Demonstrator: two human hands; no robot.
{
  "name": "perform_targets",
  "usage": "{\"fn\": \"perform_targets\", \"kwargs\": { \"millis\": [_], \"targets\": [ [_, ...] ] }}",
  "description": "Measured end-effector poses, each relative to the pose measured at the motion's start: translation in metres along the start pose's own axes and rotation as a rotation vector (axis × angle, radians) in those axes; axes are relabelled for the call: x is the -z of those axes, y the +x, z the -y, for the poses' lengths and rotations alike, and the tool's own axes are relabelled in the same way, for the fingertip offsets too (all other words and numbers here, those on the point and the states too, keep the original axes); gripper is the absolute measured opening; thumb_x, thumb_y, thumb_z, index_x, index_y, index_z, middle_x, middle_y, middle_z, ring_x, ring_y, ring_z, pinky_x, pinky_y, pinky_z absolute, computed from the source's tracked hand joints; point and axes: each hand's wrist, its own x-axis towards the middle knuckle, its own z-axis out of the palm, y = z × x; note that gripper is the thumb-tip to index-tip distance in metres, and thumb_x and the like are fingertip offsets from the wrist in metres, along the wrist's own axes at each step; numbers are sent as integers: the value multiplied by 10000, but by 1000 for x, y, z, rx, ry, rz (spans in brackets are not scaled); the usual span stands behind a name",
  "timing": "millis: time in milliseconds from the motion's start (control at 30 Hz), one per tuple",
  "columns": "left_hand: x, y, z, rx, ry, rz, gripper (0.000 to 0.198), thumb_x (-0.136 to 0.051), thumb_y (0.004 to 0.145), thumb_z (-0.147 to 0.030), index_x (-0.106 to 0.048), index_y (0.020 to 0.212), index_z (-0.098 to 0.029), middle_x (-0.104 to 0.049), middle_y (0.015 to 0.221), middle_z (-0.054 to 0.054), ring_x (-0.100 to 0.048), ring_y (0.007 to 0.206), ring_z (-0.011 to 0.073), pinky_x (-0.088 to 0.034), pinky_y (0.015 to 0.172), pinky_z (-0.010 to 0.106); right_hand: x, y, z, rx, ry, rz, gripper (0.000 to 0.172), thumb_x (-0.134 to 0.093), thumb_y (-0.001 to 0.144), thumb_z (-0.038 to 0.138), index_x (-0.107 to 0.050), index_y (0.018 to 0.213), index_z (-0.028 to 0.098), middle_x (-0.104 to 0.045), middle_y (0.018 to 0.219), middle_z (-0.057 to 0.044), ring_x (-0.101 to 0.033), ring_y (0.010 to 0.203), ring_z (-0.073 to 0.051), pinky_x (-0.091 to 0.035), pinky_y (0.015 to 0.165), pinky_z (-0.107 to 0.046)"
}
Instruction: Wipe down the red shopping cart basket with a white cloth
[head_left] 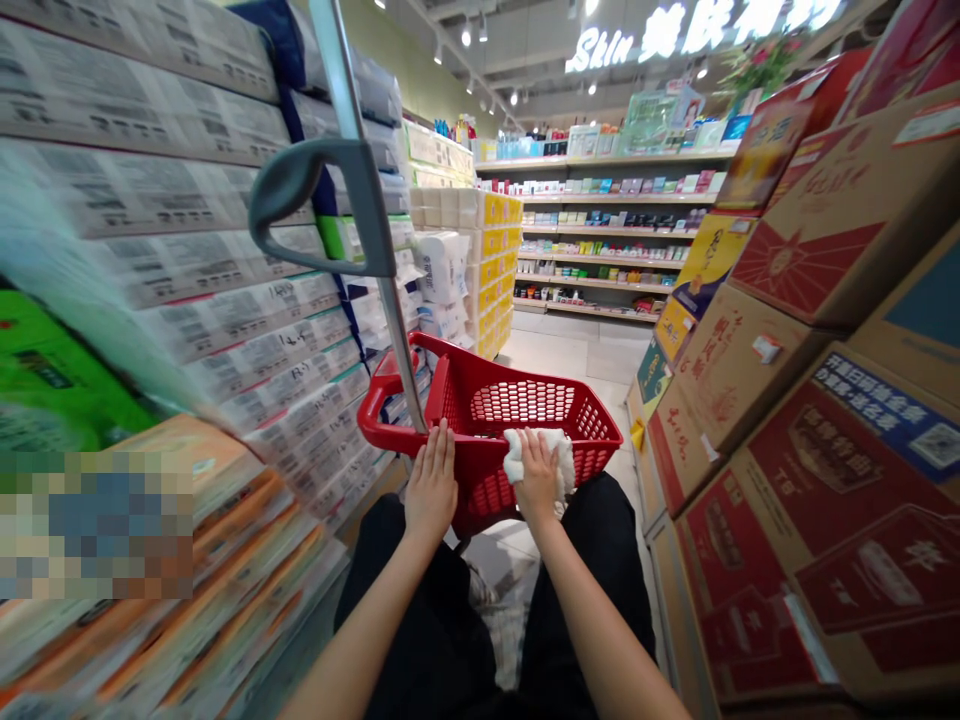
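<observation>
Right in front of my knees stands a red plastic shopping basket (487, 450) with perforated walls. A metal pole with a grey pull handle (386, 225) rises from its left end. My left hand (433, 482) lies flat against the near rim, fingers stretched out and holding nothing. Farther right, my right hand (537, 475) presses a white cloth (564, 462) onto the same rim and outer wall. The cloth is bunched under the fingers and hangs down beside the palm. Part of the basket's near wall is hidden by my hands and the cloth.
Wrapped white paper packs (217, 200) are stacked high on the left, with orange-edged packs (255, 560) lower down. Cardboard cartons (817, 220) and red boxes (840, 500) rise close on the right. Shelves of small products (600, 205) stand across the aisle floor (559, 345).
</observation>
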Motion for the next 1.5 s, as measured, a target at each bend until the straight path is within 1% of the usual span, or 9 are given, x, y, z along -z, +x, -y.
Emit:
{"fn": "perform_targets", "kwargs": {
  "millis": [133, 200, 300, 633, 733, 933, 1033, 1200, 1500],
  "targets": [
    [-4, -2, -2, 14, 2, -50, 749, -376, 870, -87, -68, 1552, -119, -180, 1616, 112, -162, 1497, 231, -282, 1181, 418, -8, 3, 75, 115, 54, 19, 656, -438, 860, 128, -343, 1502, 224, -393, 1542, -44, -274, 1455, -237, -111, 1206, -486],
    [-5, -3, -2, 10, 5, -67, 721, -360, 891, -102, -76, 1554, -136, -189, 1616, 101, -170, 1496, 224, -295, 1177, 409, -9, 5, 93, 153, 76, 13, 643, -438, 875, 138, -339, 1504, 229, -386, 1545, -43, -274, 1456, -223, -114, 1208, -475],
    [-5, -3, -2, 16, 20, -66, 715, -355, 891, -95, -86, 1553, -135, -190, 1615, 107, -174, 1495, 227, -298, 1176, 415, -9, 4, 85, 234, 80, 3, 663, -420, 867, 107, -315, 1513, 218, -376, 1550, -47, -282, 1456, -203, -116, 1213, -468],
    [0, 0, -10, 48, -25, -32, 843, -429, 802, -51, -48, 1551, -109, -172, 1617, 123, -152, 1498, 249, -270, 1188, 435, -16, -16, -26, 243, -46, -101, 759, -420, 814, 37, -261, 1534, 217, -357, 1558, -71, -277, 1465, -234, -121, 1211, -492],
    [-1, 0, -10, 60, -25, -3, 845, -436, 808, -59, -34, 1550, -106, -160, 1620, 120, -133, 1502, 245, -265, 1190, 432, -17, -14, -14, 205, -31, -118, 763, -416, 815, 41, -245, 1540, 209, -368, 1549, -81, -271, 1467, -252, -114, 1206, -508],
    [-7, -2, -8, 59, 44, -19, 749, -381, 879, -73, -51, 1550, -115, -186, 1614, 118, -142, 1500, 241, -291, 1177, 431, -20, 2, 63, 354, 123, -55, 719, -408, 843, 83, -232, 1537, 143, -346, 1561, -78, -233, 1480, -202, -223, 1199, -429],
    [-8, -2, -6, 51, 72, -15, 722, -373, 894, -87, -76, 1551, -121, -190, 1614, 107, -148, 1500, 240, -300, 1174, 425, -21, 5, 73, 358, 144, -80, 676, -408, 870, 95, -265, 1528, 152, -386, 1540, -81, -269, 1468, -193, -241, 1193, -424],
    [-6, -1, -9, 65, 45, -12, 764, -385, 863, -74, -52, 1550, -104, -189, 1613, 115, -169, 1496, 238, -290, 1178, 426, -24, 3, 40, 381, 130, -94, 704, -380, 853, 73, -241, 1537, 167, -399, 1533, -78, -308, 1451, -198, -236, 1189, -425],
    [-2, 1, -14, 92, -29, -6, 829, -437, 823, -87, -44, 1552, -110, -162, 1619, 122, -157, 1498, 261, -246, 1193, 445, -19, -14, -65, 196, -15, -171, 691, -395, 869, 107, -246, 1540, 183, -422, 1514, -110, -306, 1453, -261, -221, 1183, -516]
  ]
}}
